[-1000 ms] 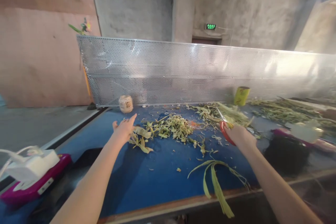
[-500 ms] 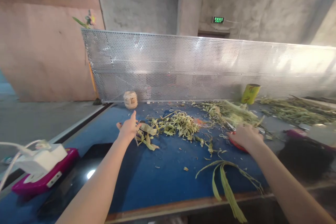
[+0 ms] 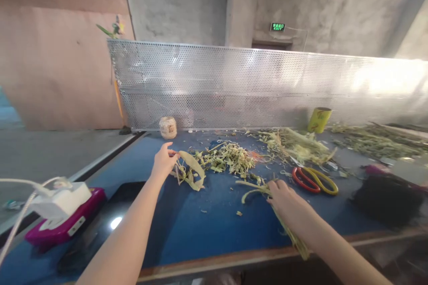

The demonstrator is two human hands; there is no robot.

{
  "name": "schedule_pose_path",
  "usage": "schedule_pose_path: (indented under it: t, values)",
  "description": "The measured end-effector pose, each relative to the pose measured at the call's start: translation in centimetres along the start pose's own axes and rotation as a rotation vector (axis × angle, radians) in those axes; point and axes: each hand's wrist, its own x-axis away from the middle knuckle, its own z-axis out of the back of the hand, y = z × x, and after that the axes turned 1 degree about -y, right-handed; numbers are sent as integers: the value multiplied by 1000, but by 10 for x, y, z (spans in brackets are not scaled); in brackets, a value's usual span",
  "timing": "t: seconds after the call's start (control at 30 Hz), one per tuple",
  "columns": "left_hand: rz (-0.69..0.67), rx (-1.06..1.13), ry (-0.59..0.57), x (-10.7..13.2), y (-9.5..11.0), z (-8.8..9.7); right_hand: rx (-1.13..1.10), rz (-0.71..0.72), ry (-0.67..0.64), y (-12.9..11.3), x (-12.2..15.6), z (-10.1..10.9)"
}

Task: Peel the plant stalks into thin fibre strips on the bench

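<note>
My left hand (image 3: 163, 161) pinches a long yellow-green leaf strip (image 3: 193, 170) at the left end of a heap of plant trimmings (image 3: 227, 159) on the blue table (image 3: 200, 227). My right hand (image 3: 288, 199) lies closed on a bundle of long green leaf strips (image 3: 254, 189) near the table's front edge. Red and yellow scissors (image 3: 314, 179) lie on the table, apart from my right hand, to its upper right.
A perforated metal screen (image 3: 254, 89) runs along the table's back. A twine roll (image 3: 167, 127) and a yellow-green can (image 3: 319, 120) stand against it. A magenta device with a white charger (image 3: 60, 213) sits at the left. A black object (image 3: 388, 198) lies at the right, with more stems (image 3: 374, 142) behind.
My right hand has let go of the scissors, which now lie on the table, and has moved left and nearer onto the long leaf strips. My left hand has taken hold of a leaf strip.
</note>
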Motion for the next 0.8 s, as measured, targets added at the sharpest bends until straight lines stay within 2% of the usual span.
schedule_pose_path:
  t: [0.1,0.27,0.33,0.47,0.6,0.67,0.8]
  values:
    - [13,168,42,0,2,4,176,-53,37,-23,-8,2]
    - [36,365,112,4,8,10,251,-45,255,-47,-5,12]
    - [38,415,141,5,9,11,227,-67,217,-49,2,15]
    - [41,493,199,3,8,10,3,-104,-11,-48,12,10]
    - [34,561,213,1,5,6,-183,-19,-50,-49,0,7]
    - [18,582,215,1,5,6,-253,26,-38,-54,-10,17]
    - [-22,601,235,4,8,11,-462,126,-35,-73,-34,50]
